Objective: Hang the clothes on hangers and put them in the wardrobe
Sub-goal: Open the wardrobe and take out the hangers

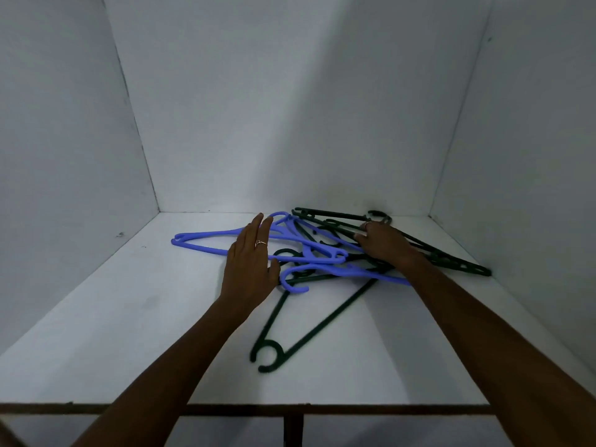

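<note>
While both my hands are down in the pile of hangers [322, 253] on the wardrobe shelf [129, 317], the big risk is tangling. My left hand [251, 262] lies flat, fingers straight and together, pressing on a blue hanger [206, 241] whose long arm runs out to its left. My right hand [383, 243] has its fingers curled down onto the dark green hangers [451, 256]; looks like a grip on one or two bars, but the fingertips are partly hidden so I can't tell exactly which.

Between the two hands blue and green hooks cross over each other. Pull any one and the hook probably catches a neighbour's bar, dragging the whole clump toward the shelf edge [245, 408].

One green hanger [290, 337] lies nearer me than both hands, hook close to that edge. A drag from the pile likely knocks it off.

Right-hand hangers sit tight against the wardrobe's right wall [516, 156], little room to swing out.

No clothes in view; nothing hung yet, so the task is barely begun.
</note>
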### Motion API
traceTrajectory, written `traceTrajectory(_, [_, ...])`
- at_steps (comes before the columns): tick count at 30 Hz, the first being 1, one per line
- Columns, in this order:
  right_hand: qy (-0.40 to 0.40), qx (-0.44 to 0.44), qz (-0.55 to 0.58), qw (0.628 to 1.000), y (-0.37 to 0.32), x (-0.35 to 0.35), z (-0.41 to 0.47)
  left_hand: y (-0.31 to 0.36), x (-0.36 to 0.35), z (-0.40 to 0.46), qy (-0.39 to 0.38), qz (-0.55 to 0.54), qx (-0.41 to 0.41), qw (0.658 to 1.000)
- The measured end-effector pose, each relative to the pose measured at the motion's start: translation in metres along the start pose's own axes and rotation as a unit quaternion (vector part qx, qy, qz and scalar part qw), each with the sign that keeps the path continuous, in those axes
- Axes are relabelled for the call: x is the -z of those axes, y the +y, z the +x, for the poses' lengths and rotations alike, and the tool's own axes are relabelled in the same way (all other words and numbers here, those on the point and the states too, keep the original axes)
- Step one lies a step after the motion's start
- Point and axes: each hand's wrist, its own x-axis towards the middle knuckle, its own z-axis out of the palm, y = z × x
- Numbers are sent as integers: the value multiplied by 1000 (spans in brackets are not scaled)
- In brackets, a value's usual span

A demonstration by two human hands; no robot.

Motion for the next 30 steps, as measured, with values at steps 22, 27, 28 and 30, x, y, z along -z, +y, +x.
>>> traceTrajectory(22, [43,8,-72,996,28,-4,43,-34,-27,39,-78,-56,45,994])
traceTrajectory(27, [121,7,-47,992,27,18,20,-16,-16,41,-76,-171,113,976])
traceTrajectory(28, [136,21,-35,990,23,23,15,-11,-9,45,-87,-220,157,959])
traceTrajectory(30, [162,62,-19,985,9,33,-1,-5,5,53,-124,-361,255,888])
